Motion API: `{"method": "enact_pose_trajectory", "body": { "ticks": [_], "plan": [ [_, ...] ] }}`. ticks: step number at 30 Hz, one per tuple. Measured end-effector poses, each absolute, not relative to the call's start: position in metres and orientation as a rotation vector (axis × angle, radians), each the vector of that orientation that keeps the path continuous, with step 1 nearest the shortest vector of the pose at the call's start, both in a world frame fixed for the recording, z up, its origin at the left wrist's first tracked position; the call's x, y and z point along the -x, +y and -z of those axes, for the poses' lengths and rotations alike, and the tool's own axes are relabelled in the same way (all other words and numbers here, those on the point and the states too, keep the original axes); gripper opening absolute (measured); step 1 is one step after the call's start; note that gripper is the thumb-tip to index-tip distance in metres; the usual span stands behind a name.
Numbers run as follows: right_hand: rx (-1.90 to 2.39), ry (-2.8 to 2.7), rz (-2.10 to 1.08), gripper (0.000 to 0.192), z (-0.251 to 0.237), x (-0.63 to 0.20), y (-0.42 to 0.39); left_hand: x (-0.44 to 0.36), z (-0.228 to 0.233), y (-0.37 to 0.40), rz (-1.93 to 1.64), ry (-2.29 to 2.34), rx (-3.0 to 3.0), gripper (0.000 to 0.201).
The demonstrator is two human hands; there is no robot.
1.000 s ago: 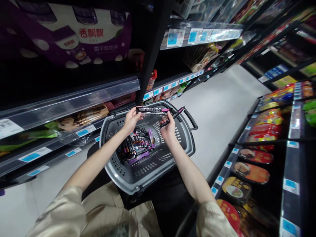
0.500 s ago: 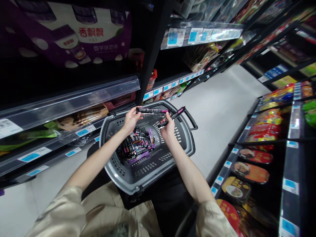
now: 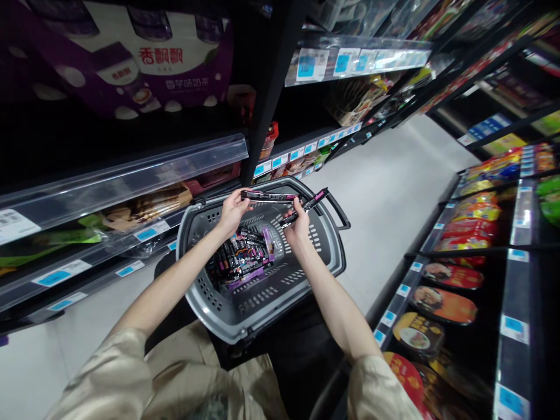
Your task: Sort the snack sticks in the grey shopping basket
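Note:
My left hand (image 3: 234,214) pinches one end of a slim black stick packet (image 3: 269,197) with pink marks, held level above the basket. The other end of that packet meets the fingertips of my right hand (image 3: 298,223). A second black stick packet (image 3: 315,201) is gripped in my right hand and slants up to the right. Below both hands, a grey shopping basket (image 3: 262,306) holds a heap of similar black packets (image 3: 242,254) with purple, pink and orange parts. The print on the packets is too small to read.
Shelves with price tags (image 3: 152,230) run along the left, where a large purple milk tea carton (image 3: 188,87) stands. A black handle (image 3: 339,210) sticks out from the basket's right end. Lidded tubs (image 3: 444,304) and bagged snacks (image 3: 470,227) line the right shelves. Pale floor (image 3: 394,169) lies between.

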State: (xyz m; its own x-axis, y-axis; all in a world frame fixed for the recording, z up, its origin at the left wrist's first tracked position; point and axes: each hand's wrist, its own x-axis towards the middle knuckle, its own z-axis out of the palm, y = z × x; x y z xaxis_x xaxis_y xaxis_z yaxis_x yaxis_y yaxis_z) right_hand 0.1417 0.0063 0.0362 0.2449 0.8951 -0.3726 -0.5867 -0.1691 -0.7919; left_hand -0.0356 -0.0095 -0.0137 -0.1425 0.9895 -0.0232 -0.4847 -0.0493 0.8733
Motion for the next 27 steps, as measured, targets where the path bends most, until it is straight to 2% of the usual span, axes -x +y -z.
{"method": "enact_pose_trajectory", "body": {
  "ticks": [7,11,14,17,27],
  "plan": [
    [1.131,-0.451,-1.296,0.049,-0.029,-0.145,0.009,0.039,0.016,-0.008,-1.513,1.052,-0.917,0.041],
    [1.149,-0.576,-1.119,0.048,-0.027,-0.143,0.008,0.039,0.007,-0.016,-1.544,1.331,-1.39,0.054],
    [1.164,-0.69,-1.115,0.045,-0.028,-0.138,0.003,0.033,0.007,-0.023,-1.384,1.262,-1.711,0.057],
    [1.199,-0.788,-1.144,0.044,-0.028,-0.132,-0.004,0.026,0.016,-0.027,-1.228,1.176,-1.79,0.061],
    [1.242,-0.948,-1.141,0.04,-0.025,-0.13,-0.007,0.023,0.021,-0.028,-1.214,1.186,-1.721,0.04]
  ]
}}
